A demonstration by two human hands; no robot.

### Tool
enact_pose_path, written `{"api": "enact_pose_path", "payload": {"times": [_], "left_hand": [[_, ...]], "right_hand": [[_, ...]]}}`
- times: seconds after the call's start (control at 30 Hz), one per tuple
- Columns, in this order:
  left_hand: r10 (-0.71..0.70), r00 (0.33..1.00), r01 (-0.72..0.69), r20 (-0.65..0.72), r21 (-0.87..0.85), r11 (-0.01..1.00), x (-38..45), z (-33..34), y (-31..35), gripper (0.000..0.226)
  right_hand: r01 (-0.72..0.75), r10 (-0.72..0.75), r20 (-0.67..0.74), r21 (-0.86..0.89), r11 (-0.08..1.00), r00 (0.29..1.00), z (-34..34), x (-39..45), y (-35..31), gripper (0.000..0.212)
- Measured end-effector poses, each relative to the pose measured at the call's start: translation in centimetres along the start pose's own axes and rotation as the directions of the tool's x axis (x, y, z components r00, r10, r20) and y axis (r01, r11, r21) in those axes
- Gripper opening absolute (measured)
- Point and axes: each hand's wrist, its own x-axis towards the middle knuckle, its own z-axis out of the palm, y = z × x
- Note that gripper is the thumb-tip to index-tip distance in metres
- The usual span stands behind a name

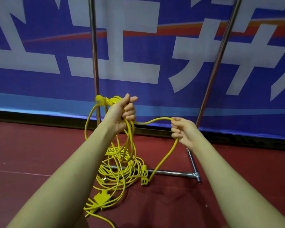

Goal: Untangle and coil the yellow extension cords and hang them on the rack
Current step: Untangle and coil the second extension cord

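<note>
My left hand (122,113) grips a bunch of yellow cord loops (130,139) that hang down from it, with a yellow plug (100,100) sticking out to its left. From that bunch a strand arcs right into my right hand (183,131), which grips it. Below my right hand the strand (164,159) drops to a yellow socket end (144,177) on the floor. A tangled pile of yellow cord (117,171) lies on the floor beneath my hands, with another yellow socket block (101,197) nearer to me. The metal rack's two uprights (94,51) rise behind.
The rack's base bar (171,173) with a T-joint lies on the red floor (31,153) just behind the pile. The right upright (218,63) leans up to the right. A blue banner (155,63) with large white characters covers the wall behind.
</note>
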Motion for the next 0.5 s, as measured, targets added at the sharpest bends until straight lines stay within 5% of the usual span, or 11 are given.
{"api": "enact_pose_path", "payload": {"times": [0.17, 0.5], "left_hand": [[-0.121, 0.992, 0.098, 0.042, 0.355, 0.930, -0.4, 0.0, -1.3, 0.034], [-0.486, 0.822, 0.148, 0.298, 0.712, 0.687, -1.5, 0.3, -3.4, 0.025]], "right_hand": [[-0.049, 0.034, 0.045, 0.384, 0.922, 0.998, 1.6, -0.9, -2.1, 0.011], [-0.042, -0.019, 0.129, 0.456, 0.889, 0.991, 4.2, -2.3, -4.1, 0.025]]}}
